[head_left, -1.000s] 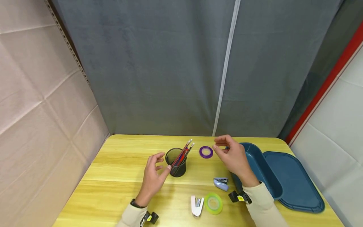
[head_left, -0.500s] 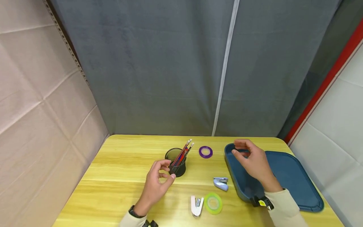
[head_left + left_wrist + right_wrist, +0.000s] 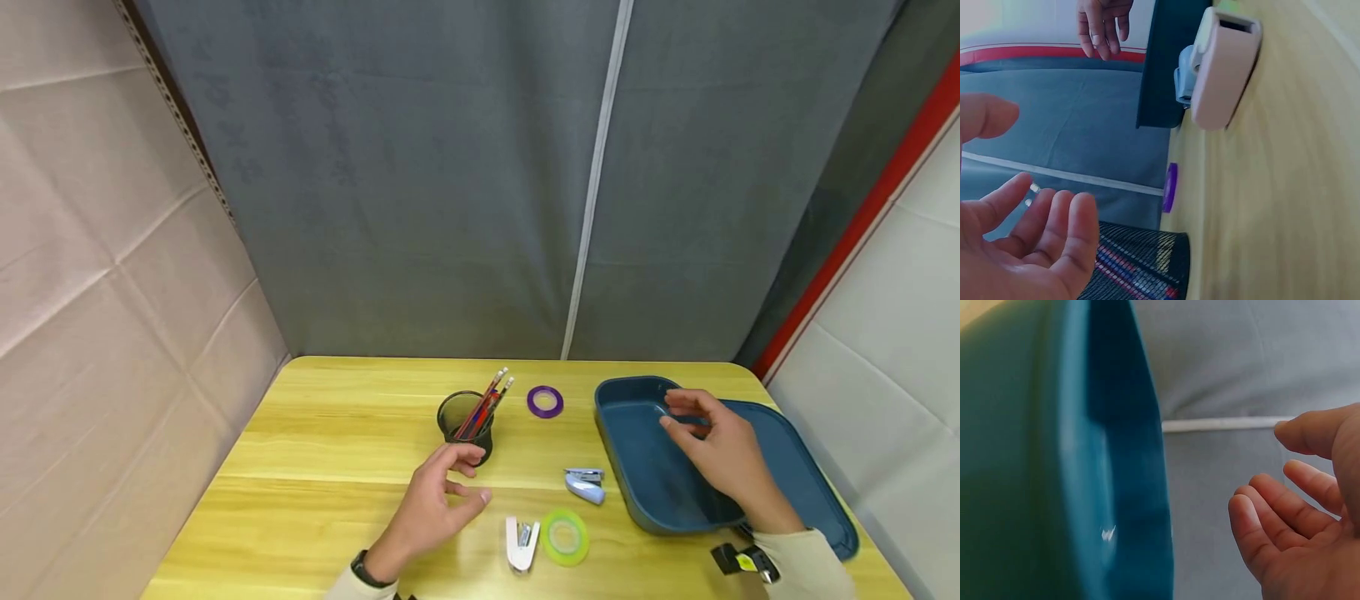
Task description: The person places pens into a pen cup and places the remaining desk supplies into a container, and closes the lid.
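Hand, right (image 3: 716, 446): shifted rightward, away from the left rim of the blue bin (image 3: 645, 450). Now held above the bin's right side, near the flat blue lid-like piece (image 3: 791, 450). Thumb and bent fingers are parted by a moderate gap; nothing is gripped. In the right wrist view a gap is shown between fingertips and bin rim.

Hand, left (image 3: 442, 504): drawn back from beside the mesh cup (image 3: 450, 410) to a place nearer the bench's (image 3: 337, 458) front. Thumb and fingers are set apart, fairly wide; nothing is held. The cup's base is overlapped by the fingers in the head view; contact cannot be told.

Loose items, unmoved: pencils (image 3: 483, 408), leaning in the cup; purple tape roll (image 3: 530, 403), beyond and right of it; blue stapler (image 3: 586, 488), just left of the bin; white stapler (image 3: 516, 546); green tape roll (image 3: 546, 540), just beside the white stapler.

Bearing on the work, as judged: only the hands have been repositioned. No item is seen inside the bin, and none appears to have been taken up.
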A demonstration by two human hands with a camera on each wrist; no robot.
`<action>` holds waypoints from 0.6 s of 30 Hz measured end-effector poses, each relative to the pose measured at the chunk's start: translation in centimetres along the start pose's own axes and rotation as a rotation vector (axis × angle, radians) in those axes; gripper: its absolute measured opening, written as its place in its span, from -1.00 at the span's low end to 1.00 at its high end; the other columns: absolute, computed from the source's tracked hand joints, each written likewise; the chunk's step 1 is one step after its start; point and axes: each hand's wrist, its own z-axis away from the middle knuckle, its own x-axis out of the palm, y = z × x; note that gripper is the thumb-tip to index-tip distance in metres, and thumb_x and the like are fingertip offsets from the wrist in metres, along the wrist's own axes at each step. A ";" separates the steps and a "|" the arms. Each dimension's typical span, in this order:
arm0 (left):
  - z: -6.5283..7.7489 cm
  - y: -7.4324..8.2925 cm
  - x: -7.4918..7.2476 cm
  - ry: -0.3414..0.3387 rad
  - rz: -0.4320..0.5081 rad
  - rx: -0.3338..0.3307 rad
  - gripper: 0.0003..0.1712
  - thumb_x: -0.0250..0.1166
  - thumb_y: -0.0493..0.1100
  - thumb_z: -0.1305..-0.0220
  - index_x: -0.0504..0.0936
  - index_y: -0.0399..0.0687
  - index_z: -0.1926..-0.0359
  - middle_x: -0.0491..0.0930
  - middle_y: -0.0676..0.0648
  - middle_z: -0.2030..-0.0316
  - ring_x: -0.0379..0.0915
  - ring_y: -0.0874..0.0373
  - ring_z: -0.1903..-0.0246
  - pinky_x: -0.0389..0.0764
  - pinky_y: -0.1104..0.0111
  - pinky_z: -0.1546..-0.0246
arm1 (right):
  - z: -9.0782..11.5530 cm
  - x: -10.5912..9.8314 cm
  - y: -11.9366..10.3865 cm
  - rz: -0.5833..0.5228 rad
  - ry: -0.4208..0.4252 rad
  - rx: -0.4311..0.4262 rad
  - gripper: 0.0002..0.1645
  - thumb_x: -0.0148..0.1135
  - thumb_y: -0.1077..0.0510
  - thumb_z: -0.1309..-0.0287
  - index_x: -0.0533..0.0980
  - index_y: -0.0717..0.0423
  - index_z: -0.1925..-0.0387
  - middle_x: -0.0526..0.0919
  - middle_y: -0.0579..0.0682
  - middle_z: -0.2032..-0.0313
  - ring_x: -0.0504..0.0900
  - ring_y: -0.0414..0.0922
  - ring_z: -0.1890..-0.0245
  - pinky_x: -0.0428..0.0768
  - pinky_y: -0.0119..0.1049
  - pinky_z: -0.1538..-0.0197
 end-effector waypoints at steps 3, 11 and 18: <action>0.1 -0.4 0.3 -0.075 -0.025 -0.021 -0.42 0.52 -0.08 -0.26 0.57 0.12 -0.28 0.59 -0.06 -0.17 0.56 -0.07 -0.08 0.76 0.33 0.03 | 0.4 -0.5 0.8 -0.017 0.008 0.019 -0.51 0.44 0.10 -0.36 0.58 0.16 -0.24 0.75 0.23 -0.07 0.55 -0.67 0.15 0.48 -0.82 0.16; -0.1 -1.0 1.3 -0.228 -0.113 -0.038 -0.32 0.54 0.05 -0.25 0.57 -0.06 -0.31 0.59 -0.16 -0.17 0.60 -0.08 -0.09 0.73 0.41 0.11 | 1.3 -1.6 2.9 0.020 -0.007 0.084 -0.51 0.43 0.03 -0.37 0.60 0.17 -0.21 0.76 0.26 -0.05 0.49 -0.72 0.20 0.51 -0.79 0.20; -0.5 -0.9 2.2 -0.325 -0.172 -0.051 -0.34 0.60 0.07 -0.18 0.62 0.10 -0.28 0.59 -0.04 -0.11 0.57 0.12 -0.02 0.68 0.43 0.20 | 1.9 -1.7 4.7 0.093 -0.042 0.124 -0.50 0.43 0.01 -0.37 0.62 0.15 -0.22 0.75 0.29 -0.07 0.77 -0.02 0.06 0.71 -0.48 0.23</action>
